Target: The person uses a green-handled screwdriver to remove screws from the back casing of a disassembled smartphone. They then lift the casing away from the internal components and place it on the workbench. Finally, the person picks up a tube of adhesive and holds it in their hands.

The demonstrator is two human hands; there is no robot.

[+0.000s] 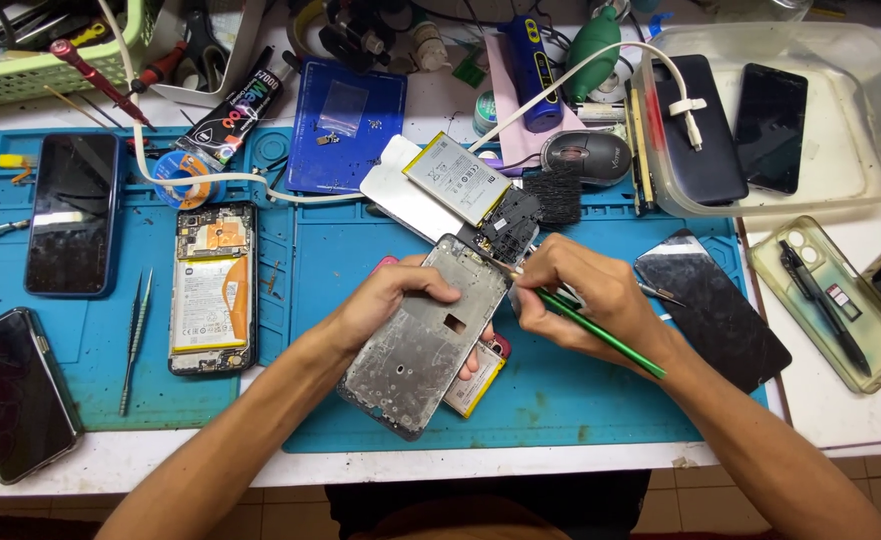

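My left hand (392, 300) grips a bare grey metal phone frame (422, 345), tilted over the blue work mat (560, 400). My right hand (585, 290) holds a thin green tool (600, 333) like a pen, its tip touching the frame's upper right corner. Under the frame lies a phone battery (473, 385) with a yellow edge. Just beyond the frame sit a black circuit cover (508, 225) and a white-labelled battery (456, 178) on a white back cover.
An opened phone (210, 290) with its battery showing and tweezers (136, 335) lie to the left, between two dark phones (70, 215) (15, 390). A cracked screen (712, 305) rests right of my hand. A clear tub (860, 130) holds two phones. Tools crowd the back.
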